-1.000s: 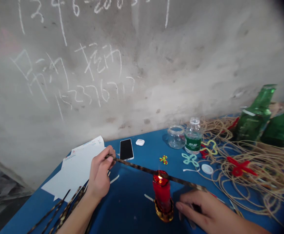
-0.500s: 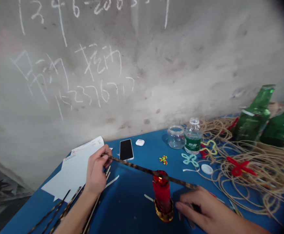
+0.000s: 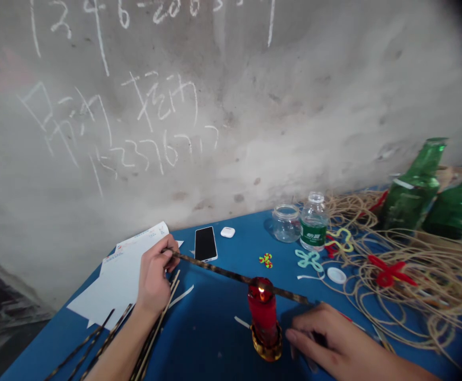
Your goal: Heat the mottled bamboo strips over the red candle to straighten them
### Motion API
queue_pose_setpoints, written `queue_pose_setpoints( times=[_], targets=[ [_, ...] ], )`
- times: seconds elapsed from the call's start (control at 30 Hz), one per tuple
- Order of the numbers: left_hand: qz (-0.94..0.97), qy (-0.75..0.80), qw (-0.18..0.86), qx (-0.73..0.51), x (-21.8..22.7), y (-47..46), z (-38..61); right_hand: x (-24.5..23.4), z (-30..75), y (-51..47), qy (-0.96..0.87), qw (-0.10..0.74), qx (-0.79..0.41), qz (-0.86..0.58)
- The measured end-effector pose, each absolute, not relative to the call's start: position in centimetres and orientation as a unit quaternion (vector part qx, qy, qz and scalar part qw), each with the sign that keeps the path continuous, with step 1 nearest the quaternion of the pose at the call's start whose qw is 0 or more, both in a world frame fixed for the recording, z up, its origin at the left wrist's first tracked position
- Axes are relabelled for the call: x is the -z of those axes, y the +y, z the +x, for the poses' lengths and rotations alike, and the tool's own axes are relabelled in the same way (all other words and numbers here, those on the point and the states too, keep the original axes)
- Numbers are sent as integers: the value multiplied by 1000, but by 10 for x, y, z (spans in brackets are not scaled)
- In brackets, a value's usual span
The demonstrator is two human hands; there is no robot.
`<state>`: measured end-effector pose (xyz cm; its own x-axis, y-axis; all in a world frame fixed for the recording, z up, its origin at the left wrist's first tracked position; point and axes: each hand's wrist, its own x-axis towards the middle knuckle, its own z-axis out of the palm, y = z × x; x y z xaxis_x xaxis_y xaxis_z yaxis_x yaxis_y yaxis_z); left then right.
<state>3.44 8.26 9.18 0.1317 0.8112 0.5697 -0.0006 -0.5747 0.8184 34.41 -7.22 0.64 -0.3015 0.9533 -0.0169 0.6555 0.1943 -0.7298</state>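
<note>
Your right hand (image 3: 329, 336): contents were unclear. Rightmost green bottle (image 3: 459, 206): was cut off at your right.

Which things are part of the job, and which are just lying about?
Seems part of the job:
dark stick, held in the left hand
lit red candle
probably the other dark sticks

Seems just lying about:
phone
papers
white case
glass jar
green bottles
tangled cord

I've got a thin stick (image 3: 215, 269), mottled brown-black, by its left end; slants down rightward across top of the red candle (image 3: 263, 316). Candle's in front of me: lit, upright, gold-coloured base. Can't tell if they touch.
</note>
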Motion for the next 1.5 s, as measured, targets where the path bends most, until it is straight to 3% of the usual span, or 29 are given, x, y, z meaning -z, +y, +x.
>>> queue_pose_setpoints(
  times=[0.9, 1.5],
  targets=[
    [464, 225, 532, -672, -115, 80, 40, -10, 344, -75, -743, 213, -292, -564],
    [409, 258, 622, -616, -103, 90, 34, -11, 344, -75, -745, 251, -282, -550]
  ],
)
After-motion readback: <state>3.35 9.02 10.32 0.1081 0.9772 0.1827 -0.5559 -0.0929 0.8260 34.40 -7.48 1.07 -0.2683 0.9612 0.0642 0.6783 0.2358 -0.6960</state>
